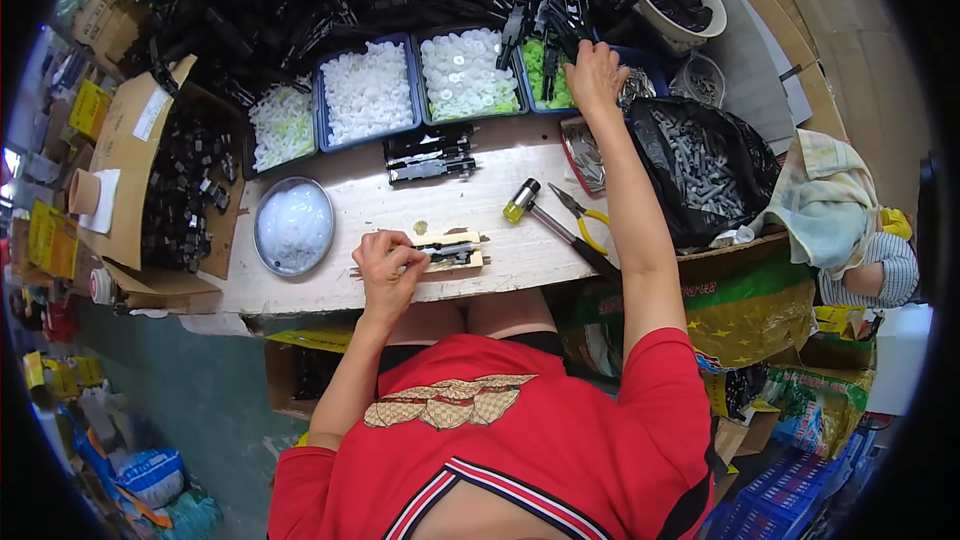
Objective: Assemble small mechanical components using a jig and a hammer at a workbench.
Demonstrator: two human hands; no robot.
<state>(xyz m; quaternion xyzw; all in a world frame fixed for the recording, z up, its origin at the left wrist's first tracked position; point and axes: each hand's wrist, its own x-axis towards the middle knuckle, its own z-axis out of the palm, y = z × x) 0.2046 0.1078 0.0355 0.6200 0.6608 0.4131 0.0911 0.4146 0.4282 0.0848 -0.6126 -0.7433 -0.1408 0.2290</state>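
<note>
My left hand [388,268] is at the near edge of the table, its fingers pinched over the left end of a black and metal part [452,255]. This part lies in a pale wooden block [474,239] with a recess. My right hand [597,78] is stretched to the back right, between a tray of green plastic pieces [547,76] and a blue tray holding small metal pieces [637,87]. Its fingers are bent downward and spread apart; the tips are partly hidden. Several finished-looking black and metal parts [432,168] lie side by side behind the wooden block.
A mallet [522,200] and yellow-handled pliers [590,219] lie on the right. Trays of white pieces [367,92] line the back, before a heap of black parts [270,15]. A round bowl [262,258] and a cardboard box [125,180] stand left; a black bag [755,155] sits right.
</note>
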